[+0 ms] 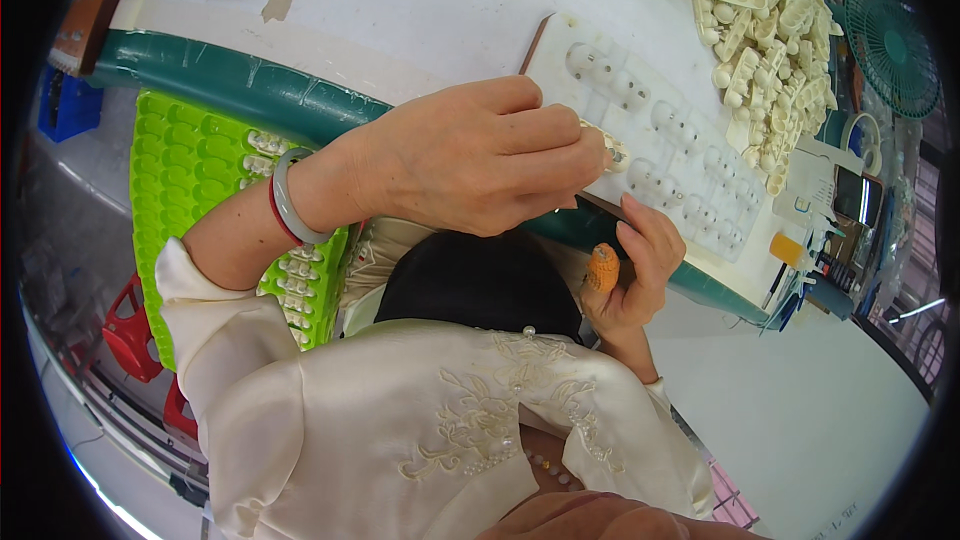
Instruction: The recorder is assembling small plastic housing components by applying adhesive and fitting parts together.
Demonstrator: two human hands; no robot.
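Note:
My left hand (490, 155), with a pale bangle and a red band at the wrist, is closed in a pinch. A small cream moulded piece (615, 152) with rounded lobes shows at its fingertips, partly hidden by the fingers. Beneath it lies a white plate (590, 125) with rows of rounded, bead-like shapes bearing dark dots. My right hand (645, 260) is close to the plate's near edge, fingers curved and apart from the thumb. An orange ribbed finger cot (602, 268) covers that thumb. Nothing shows in the right hand.
A heap of cream moulded pieces (770, 50) covers the table's far right. Left of my lap, a bright green tray (180, 155) holds several small white pieces in its recesses. The table edge has a dark green padded rim (240, 75). A green fan (892, 45) stands at right.

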